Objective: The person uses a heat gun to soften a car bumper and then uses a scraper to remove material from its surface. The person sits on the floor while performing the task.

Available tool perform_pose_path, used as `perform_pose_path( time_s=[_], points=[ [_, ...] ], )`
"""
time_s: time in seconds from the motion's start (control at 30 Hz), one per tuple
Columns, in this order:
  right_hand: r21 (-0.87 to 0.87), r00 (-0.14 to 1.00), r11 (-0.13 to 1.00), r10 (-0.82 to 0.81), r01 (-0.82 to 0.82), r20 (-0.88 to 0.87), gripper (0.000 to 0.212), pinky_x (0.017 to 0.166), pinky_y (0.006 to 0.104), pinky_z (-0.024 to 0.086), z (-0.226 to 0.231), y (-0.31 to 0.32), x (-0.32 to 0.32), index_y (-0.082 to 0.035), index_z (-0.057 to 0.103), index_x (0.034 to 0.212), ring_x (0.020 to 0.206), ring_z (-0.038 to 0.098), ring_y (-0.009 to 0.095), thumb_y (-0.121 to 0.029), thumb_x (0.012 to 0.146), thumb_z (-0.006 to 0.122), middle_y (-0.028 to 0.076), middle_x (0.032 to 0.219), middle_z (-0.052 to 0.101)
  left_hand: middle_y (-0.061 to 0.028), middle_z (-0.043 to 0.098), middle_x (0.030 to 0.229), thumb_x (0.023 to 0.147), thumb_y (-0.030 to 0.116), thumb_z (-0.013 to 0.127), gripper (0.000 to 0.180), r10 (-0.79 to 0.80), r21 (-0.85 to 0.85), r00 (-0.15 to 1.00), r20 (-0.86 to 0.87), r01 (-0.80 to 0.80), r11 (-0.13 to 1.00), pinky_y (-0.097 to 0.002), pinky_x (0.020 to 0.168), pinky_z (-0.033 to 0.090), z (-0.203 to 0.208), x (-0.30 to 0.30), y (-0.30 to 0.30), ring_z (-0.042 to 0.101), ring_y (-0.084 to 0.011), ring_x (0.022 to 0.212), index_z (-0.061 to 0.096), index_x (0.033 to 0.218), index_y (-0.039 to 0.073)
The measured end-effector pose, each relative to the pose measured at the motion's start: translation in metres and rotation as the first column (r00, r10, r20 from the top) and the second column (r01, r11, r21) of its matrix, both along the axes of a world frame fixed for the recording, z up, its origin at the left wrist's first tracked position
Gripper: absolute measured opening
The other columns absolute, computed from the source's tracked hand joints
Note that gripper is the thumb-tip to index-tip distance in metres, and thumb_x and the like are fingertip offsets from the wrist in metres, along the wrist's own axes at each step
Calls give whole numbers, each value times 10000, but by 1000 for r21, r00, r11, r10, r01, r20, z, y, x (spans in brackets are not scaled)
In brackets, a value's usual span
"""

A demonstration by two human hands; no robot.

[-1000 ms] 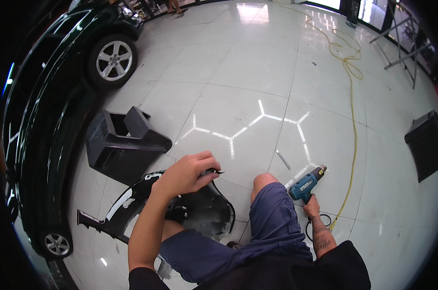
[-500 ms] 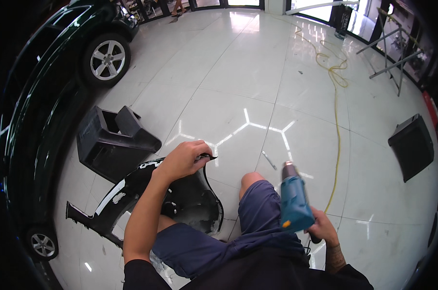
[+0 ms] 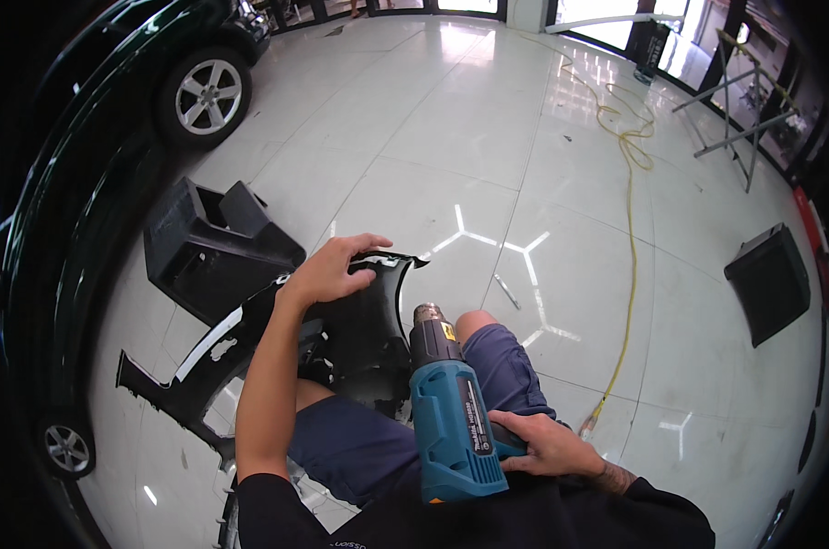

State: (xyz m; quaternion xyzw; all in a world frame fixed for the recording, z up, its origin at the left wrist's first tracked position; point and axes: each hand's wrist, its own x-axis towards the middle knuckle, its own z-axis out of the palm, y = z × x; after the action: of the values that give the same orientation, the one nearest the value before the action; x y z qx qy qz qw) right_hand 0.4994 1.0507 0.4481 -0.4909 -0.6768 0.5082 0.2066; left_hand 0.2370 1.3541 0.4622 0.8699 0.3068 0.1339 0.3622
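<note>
My right hand (image 3: 553, 444) grips a teal heat gun (image 3: 451, 412) by its handle, above my lap. The dark metal nozzle tips up and away from me, toward a black car body panel (image 3: 368, 316). This panel, which looks like a bumper cover, is propped against my left leg, with white strips and patches along its edge. My left hand (image 3: 327, 273) is at the panel's upper edge with thumb and fingers apart; whether it touches the edge I cannot tell. My left forearm hides part of the panel.
An angular black box-shaped stand (image 3: 217, 252) is just beyond the panel, and a dark green car (image 3: 112, 183) stands at left. A yellow cord (image 3: 634, 274) runs along the tiled floor at right. A small blade-like strip (image 3: 507, 292) lies ahead; another black block (image 3: 773, 284) is far right.
My right hand has brought the heat gun left, over my lap and closer to the panel. My left hand has let go of the panel's edge and its fingers have spread.
</note>
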Motion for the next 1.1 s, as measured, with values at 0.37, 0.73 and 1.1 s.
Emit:
perform_pose_path(
  time_s=[0.37, 0.73, 1.1],
  points=[
    [116, 1000, 993, -8, 9, -13, 723, 718, 417, 522, 5, 10, -27, 1, 441, 1343, 817, 670, 385, -346, 813, 789, 237, 1000, 652, -153, 676, 1130, 830, 126, 516, 459, 117, -146, 986, 120, -99, 984, -339, 967, 464, -9, -18, 2, 623, -214, 1073, 604, 1246, -46],
    [119, 1000, 993, -2, 2, -1, 712, 717, 415, 530, 6, 12, -32, -1, 434, 1326, 833, 674, 387, -348, 814, 789, 233, 1015, 651, -118, 702, 1046, 861, 112, 527, 375, 158, -94, 982, 99, -149, 984, -315, 886, 477, -6, -16, -4, 618, -172, 951, 649, 1179, -47],
    [110, 1000, 994, -11, 14, -27, 701, 708, 418, 527, 6, 14, -30, -10, 435, 1322, 820, 673, 388, -358, 822, 781, 228, 996, 651, -130, 718, 1014, 856, 59, 570, 327, 162, -78, 979, 121, -153, 985, -313, 853, 501, -8, -15, -2, 644, -180, 908, 668, 1152, -40]
  ],
)
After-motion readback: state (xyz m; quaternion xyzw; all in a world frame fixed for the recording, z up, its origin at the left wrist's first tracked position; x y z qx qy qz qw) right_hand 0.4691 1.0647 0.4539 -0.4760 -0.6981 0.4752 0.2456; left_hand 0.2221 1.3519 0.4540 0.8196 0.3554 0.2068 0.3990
